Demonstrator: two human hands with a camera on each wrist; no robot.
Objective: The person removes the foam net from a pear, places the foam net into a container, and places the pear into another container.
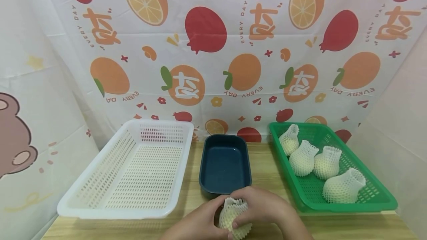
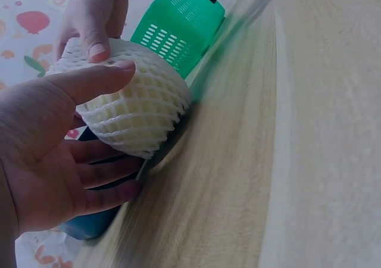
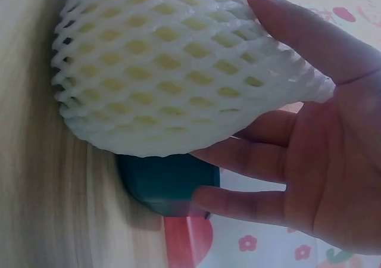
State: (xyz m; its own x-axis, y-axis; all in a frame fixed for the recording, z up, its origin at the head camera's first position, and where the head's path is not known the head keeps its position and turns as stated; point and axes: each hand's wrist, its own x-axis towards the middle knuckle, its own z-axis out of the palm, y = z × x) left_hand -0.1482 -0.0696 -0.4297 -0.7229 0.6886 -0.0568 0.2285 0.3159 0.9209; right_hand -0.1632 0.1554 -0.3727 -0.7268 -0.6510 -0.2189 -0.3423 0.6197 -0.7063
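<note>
A pale yellow round fruit in a white foam net (image 1: 230,217) is between both hands at the front of the table in the head view. My left hand (image 1: 207,217) holds it from the left; in the left wrist view the thumb lies over the net and the other fingers are beneath. From the right my right hand (image 1: 261,206) grips it, with the thumb on the near side and the palm by the net's gathered end. Just behind the hands stands a dark blue rectangular tub (image 1: 225,166). The underside of the fruit is hidden.
At the left stands a white perforated basket (image 1: 178,195) with nothing in it. A green perforated basket (image 1: 350,209) at the right holds several net-wrapped fruits (image 1: 301,160). Behind the wooden table (image 1: 263,173) hangs a fruit-print cloth (image 1: 213,66).
</note>
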